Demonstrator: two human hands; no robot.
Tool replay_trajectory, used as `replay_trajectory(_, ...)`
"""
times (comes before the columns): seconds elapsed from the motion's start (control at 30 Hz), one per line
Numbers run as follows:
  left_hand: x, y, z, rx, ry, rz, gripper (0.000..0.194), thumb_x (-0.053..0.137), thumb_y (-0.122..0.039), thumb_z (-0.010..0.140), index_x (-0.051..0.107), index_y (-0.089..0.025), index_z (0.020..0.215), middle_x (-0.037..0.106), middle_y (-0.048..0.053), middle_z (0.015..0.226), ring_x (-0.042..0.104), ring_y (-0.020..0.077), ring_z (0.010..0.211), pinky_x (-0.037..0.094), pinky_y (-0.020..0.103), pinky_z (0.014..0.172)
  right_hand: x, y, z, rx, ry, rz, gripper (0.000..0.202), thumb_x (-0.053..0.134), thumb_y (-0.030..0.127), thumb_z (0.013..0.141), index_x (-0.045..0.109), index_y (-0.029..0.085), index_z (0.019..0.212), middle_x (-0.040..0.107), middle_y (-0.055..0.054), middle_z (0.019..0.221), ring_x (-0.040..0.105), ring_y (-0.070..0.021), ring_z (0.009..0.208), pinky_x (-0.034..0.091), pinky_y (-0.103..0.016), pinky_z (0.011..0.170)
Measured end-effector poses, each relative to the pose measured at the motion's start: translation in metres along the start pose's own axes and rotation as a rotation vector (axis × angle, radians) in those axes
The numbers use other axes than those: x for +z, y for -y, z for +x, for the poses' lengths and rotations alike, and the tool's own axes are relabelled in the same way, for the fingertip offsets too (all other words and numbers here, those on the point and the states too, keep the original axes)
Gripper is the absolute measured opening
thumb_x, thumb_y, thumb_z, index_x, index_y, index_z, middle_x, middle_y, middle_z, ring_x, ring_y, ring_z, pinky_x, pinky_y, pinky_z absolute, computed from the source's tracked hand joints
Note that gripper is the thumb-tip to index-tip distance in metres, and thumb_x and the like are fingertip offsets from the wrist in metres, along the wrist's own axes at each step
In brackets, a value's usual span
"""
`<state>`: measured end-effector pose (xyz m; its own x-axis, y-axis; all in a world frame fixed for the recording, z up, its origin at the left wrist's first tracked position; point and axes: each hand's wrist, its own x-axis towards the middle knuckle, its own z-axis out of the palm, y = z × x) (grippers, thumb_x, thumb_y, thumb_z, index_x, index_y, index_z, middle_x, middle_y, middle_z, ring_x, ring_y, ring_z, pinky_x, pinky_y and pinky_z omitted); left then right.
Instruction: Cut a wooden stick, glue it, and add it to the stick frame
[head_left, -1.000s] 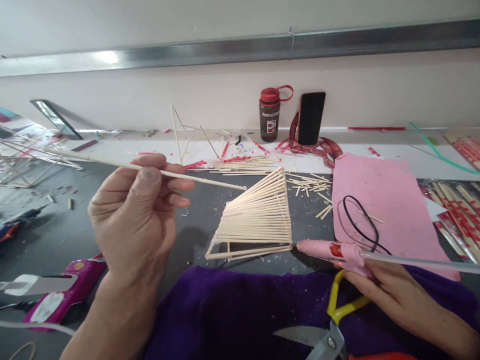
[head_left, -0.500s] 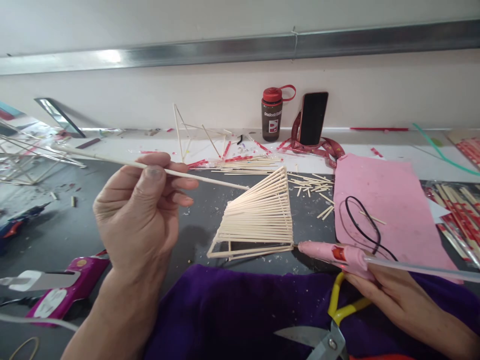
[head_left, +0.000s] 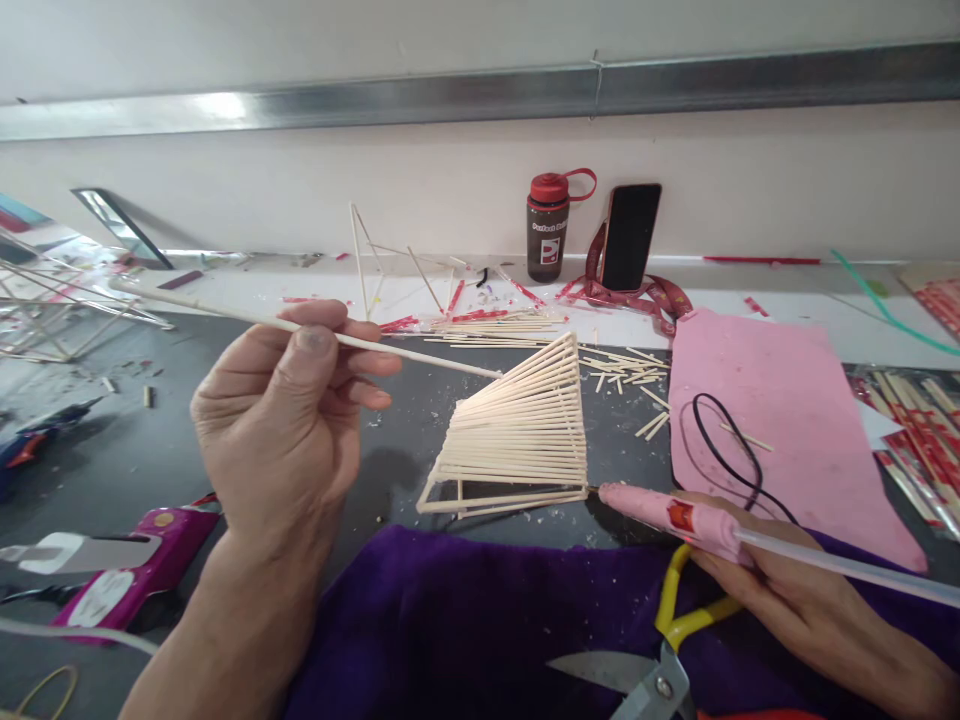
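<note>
Between thumb and fingers, my left hand (head_left: pixel 289 410) pinches a long thin wooden stick (head_left: pixel 420 357). The stick's right end is by the upper left side of a frame of glued wooden sticks (head_left: pixel 517 430), which sits on the dark table. My right hand (head_left: pixel 795 600) is wrapped round a pink glue gun (head_left: pixel 675 512), its fingers partly hidden. A clear glue stick (head_left: pixel 840 565) juts from the gun's back. The gun's nozzle is at the frame's lower right corner. Below lie scissors (head_left: pixel 664 665) with yellow handles, on purple cloth (head_left: pixel 465 620).
Cut stick pieces (head_left: pixel 626 370) lie behind the frame, near a pink cloth (head_left: pixel 757 370). A bottle (head_left: pixel 547 235) and a phone (head_left: pixel 632 237) stand at the wall. To the left are a magenta device (head_left: pixel 142 565), a blue glue gun (head_left: pixel 37 440) and another stick structure (head_left: pixel 67 320).
The whole view has shifted very slightly. Both hands keep their grips, and the glue gun's tip is still at the frame's lower right corner.
</note>
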<state>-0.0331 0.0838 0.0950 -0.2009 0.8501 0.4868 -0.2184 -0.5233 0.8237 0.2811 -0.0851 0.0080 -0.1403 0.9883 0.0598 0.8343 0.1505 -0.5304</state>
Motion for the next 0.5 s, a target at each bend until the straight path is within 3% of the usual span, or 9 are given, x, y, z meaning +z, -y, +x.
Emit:
replay_trajectory(0.2,-0.001,-0.002,-0.001,-0.021,0.025,0.056,0.009,0.064,-0.018,0.082,0.072,-0.017,0.086,0.071,0.002,0.076,0.067,0.0095,0.055,0.052,0.013,0.039,0.002,-0.003,-0.001,-0.036,0.025,0.003,0.027,0.051,0.039,0.087,0.07,0.026,0.103,0.074,-0.005,0.098,0.069,-0.0228,0.09,0.055,-0.028,0.078)
replay_trajectory(0.3,-0.001,-0.001,-0.001,-0.002,0.025,0.041,0.011,0.062,-0.016,0.083,0.072,-0.015,0.088,0.071,0.003,0.075,0.067,0.0098,0.055,0.052,0.013,0.038,0.005,-0.007,-0.004,-0.001,0.012,0.008,0.025,0.053,0.038,0.087,0.069,0.024,0.1,0.074,-0.005,0.09,0.07,-0.022,0.084,0.055,-0.028,0.076)
replay_trajectory(0.4,0.002,-0.002,-0.001,0.007,-0.005,0.042,0.013,0.06,-0.011,0.083,0.072,-0.013,0.089,0.07,0.003,0.074,0.066,0.0104,0.054,0.05,0.013,0.037,0.004,-0.01,-0.009,0.078,-0.061,0.029,0.021,0.056,0.038,0.085,0.069,0.023,0.092,0.072,-0.004,0.081,0.069,-0.0217,0.078,0.055,-0.028,0.071)
replay_trajectory(0.5,0.005,-0.004,-0.001,0.012,-0.046,0.056,0.014,0.061,-0.008,0.08,0.073,-0.012,0.085,0.069,0.003,0.072,0.066,0.0116,0.053,0.05,0.014,0.036,-0.008,-0.012,-0.011,0.175,-0.175,0.156,0.021,0.056,0.04,0.085,0.066,0.022,0.084,0.067,-0.001,0.068,0.063,-0.0174,0.061,0.051,-0.025,0.056)
